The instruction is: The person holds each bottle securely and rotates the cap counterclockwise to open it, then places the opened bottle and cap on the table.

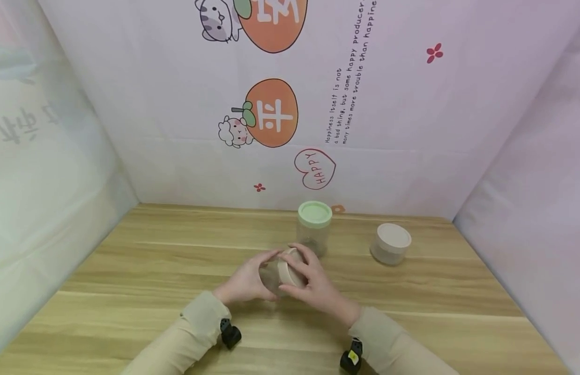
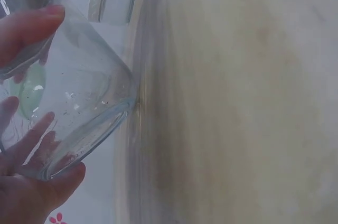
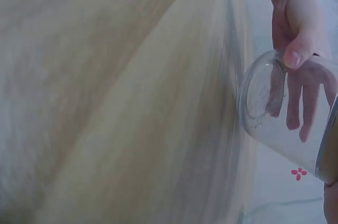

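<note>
A clear jar (image 1: 269,276) with a beige lid (image 1: 290,275) is held tilted on its side between the hands, over the wooden table. My left hand (image 1: 245,278) grips the jar's body near its base, fingers curved round it. On the lid side, my right hand (image 1: 320,286) has its fingers and thumb round the rim of the lid. In the left wrist view the jar's clear wall (image 2: 100,71) looks see-through, with a few small specks on it. The right wrist view shows the jar's base (image 3: 259,94) and the left thumb pressed on it.
Just behind the hands stands a tall clear jar with a green lid (image 1: 315,213). A shorter clear jar with a whitish lid (image 1: 394,236) stands to the right. The wooden table (image 1: 177,250) meets a printed white cloth wall (image 1: 388,177) at its back edge.
</note>
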`<state>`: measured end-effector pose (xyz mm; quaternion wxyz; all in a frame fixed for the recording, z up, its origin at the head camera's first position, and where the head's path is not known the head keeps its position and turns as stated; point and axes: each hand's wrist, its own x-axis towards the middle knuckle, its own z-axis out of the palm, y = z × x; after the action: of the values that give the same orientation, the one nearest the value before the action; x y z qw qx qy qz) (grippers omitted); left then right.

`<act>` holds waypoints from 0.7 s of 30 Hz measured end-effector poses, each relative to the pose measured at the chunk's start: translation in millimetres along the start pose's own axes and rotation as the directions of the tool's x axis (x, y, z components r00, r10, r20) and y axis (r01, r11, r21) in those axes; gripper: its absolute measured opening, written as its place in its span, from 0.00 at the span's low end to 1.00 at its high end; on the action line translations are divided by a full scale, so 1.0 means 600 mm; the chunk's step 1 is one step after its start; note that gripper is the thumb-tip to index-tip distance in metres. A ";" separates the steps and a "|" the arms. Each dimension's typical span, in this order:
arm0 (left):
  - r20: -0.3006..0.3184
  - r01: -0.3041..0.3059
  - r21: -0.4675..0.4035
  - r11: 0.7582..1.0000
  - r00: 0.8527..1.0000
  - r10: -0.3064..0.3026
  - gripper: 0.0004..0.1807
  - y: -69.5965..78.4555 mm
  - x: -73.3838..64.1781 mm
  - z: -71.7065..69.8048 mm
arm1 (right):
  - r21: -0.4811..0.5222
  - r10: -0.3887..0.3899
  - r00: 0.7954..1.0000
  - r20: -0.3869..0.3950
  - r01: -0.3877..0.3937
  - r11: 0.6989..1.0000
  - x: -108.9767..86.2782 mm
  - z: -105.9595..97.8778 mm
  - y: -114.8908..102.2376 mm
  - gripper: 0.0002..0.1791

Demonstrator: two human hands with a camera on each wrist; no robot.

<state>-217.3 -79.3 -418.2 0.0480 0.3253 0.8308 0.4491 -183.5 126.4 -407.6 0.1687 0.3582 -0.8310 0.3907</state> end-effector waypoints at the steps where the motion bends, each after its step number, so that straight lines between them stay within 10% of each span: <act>1: 0.000 -0.005 0.006 1.000 1.000 0.005 0.54 -0.002 0.000 0.000 | -0.020 -0.021 1.000 0.010 0.021 1.000 0.001 -0.002 0.002 0.31; 21: 0.000 -0.050 0.042 0.998 0.999 0.050 0.56 0.000 0.001 0.000 | -0.299 -0.308 0.923 0.230 0.368 0.880 0.009 -0.049 0.009 0.36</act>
<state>-218.1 -78.9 -418.1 0.0295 0.3465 0.8318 0.4327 -190.8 148.8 -388.7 0.2190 0.4970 -0.8214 0.1742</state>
